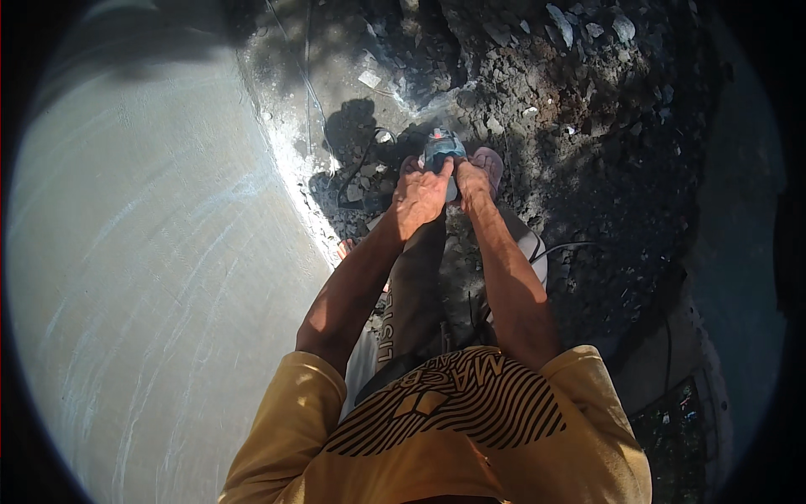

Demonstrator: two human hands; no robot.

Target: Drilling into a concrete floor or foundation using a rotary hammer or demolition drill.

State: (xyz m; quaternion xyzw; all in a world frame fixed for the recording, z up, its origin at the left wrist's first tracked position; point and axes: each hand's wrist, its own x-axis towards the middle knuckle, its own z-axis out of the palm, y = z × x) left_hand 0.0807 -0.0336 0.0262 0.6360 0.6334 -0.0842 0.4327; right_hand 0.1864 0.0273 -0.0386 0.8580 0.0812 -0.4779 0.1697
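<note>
Hands (pixel 421 196) half-curled around teal power tool (pixel 442 148)

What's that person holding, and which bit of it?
A blue-grey power tool. The left grip and right grip are on its body, toward the end nearer the person. Whether that part is a handle can't be told.

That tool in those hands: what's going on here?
Someone in a yellow shirt holds a blue-grey power tool down by the feet, with the left hand's grip and the right hand's grip both on it. Broken, stony ground lies around, and a smooth pale surface is at left. Whether the tool is running, I can't tell.
</note>
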